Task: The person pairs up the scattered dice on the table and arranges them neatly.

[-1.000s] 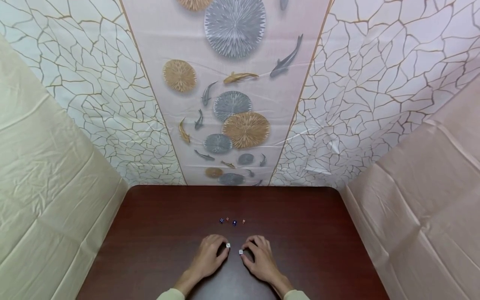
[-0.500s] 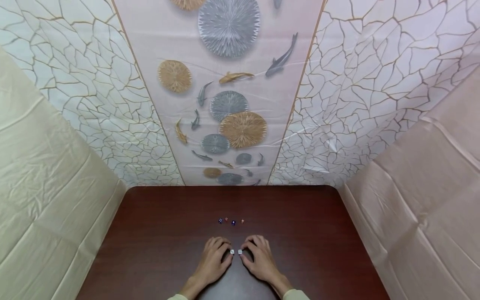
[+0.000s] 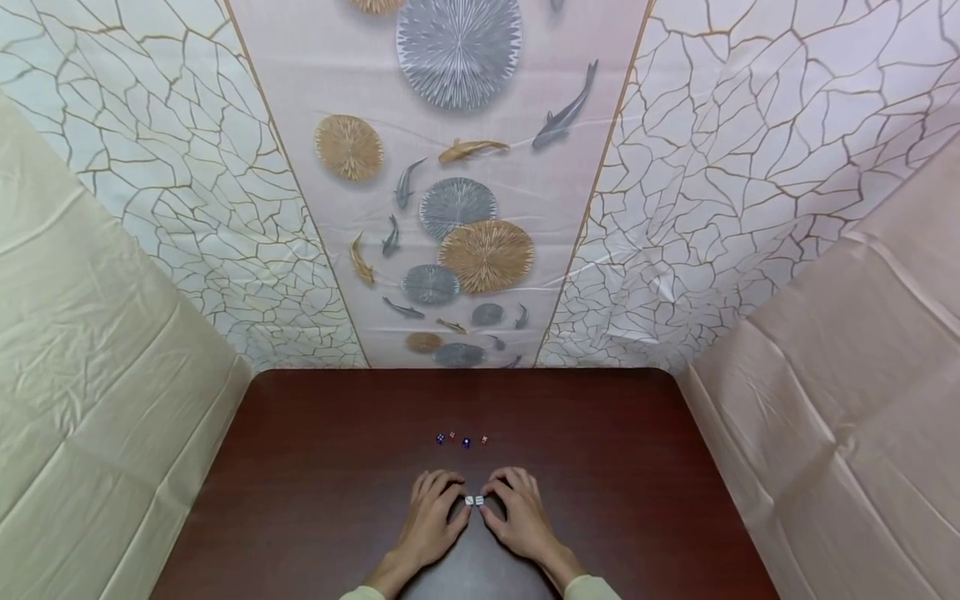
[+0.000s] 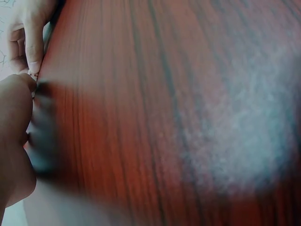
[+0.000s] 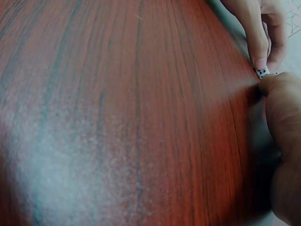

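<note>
Two white dice sit side by side on the brown table (image 3: 315, 467), close together between my hands. My left hand (image 3: 431, 518) pinches the left white die (image 3: 469, 501) between thumb and index finger. With thumb and index finger, my right hand (image 3: 521, 517) pinches the right white die (image 3: 480, 501). In the right wrist view, black pips show on a white die (image 5: 262, 73) at the left hand's thumb tip. The left wrist view has both hands at its left edge, the left thumb (image 4: 23, 82) hiding most of the dice.
Beyond the hands lie two blue dice, one at left (image 3: 440, 438) and one nearer the middle (image 3: 467, 443). Two small reddish dice, one left (image 3: 452, 435) and one right (image 3: 484, 439), lie among them. Patterned cloth (image 3: 465, 317) hangs behind the table, with plain cloth at both sides.
My left hand has moved right and slightly toward me with its white die, closing the gap to the other. My right hand has stayed nearly in place.
</note>
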Demonstrator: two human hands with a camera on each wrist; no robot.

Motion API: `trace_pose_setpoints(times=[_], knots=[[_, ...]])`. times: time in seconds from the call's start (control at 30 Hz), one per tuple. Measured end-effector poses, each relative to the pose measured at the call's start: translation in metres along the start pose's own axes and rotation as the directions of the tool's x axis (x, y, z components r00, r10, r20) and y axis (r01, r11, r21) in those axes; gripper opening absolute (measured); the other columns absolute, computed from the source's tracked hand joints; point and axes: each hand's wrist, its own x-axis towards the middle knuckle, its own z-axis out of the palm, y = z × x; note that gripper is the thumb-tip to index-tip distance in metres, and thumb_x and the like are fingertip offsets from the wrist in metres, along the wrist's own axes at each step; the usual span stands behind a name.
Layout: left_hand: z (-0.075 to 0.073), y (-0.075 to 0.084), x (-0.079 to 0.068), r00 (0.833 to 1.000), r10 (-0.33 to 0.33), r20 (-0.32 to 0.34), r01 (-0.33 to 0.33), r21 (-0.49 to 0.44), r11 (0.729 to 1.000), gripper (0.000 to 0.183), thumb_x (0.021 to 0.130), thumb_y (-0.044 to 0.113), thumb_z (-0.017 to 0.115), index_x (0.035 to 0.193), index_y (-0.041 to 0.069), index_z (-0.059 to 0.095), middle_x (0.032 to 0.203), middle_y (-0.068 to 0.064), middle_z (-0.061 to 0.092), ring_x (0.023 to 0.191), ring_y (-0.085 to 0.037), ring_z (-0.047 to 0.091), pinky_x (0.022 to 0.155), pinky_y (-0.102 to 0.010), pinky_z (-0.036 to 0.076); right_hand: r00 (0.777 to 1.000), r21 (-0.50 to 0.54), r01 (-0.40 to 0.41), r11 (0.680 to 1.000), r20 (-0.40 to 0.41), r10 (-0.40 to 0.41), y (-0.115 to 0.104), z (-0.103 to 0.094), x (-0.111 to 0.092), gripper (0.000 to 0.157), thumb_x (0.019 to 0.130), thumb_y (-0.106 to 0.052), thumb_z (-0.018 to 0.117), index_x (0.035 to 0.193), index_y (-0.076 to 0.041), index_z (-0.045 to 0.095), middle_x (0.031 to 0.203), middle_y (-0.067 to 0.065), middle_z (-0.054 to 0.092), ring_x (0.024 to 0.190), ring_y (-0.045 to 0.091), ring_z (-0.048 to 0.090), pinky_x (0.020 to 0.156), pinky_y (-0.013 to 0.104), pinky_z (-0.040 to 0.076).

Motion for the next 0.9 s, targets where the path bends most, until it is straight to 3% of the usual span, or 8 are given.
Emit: trace_pose_setpoints(times=[0.47,0.9], knots=[[0.0031,0.0017,-0.0034,1.000,-0.028,-0.002,0.027,-0.095,0.995,0.017,0.085,0.026,0.085,0.098,0.022,0.075,0.121,0.000,0.070,0.121,-0.027,0.059,0.110,-0.068,0.037,0.999,0.020,-0.028,0.999,0.026,0.027,-0.0005,-0.0003,-0.0019,0.019,0.085,-0.025,0.085,0.101,-0.023,0.074,0.114,-0.002,0.065,0.114,0.023,0.056,0.098,0.051,0.041],[0.0090,-0.0004,-0.0037,0.999,-0.026,-0.038,0.023,-0.074,0.997,0.019,0.083,0.028,0.087,0.097,0.026,0.074,0.120,0.004,0.070,0.122,-0.025,0.058,0.109,-0.066,0.035,1.000,0.004,-0.006,1.000,-0.002,0.006,0.0006,0.0015,-0.0017,0.020,0.084,-0.024,0.086,0.100,-0.022,0.074,0.113,0.000,0.065,0.113,0.019,0.054,0.097,0.052,0.041]])
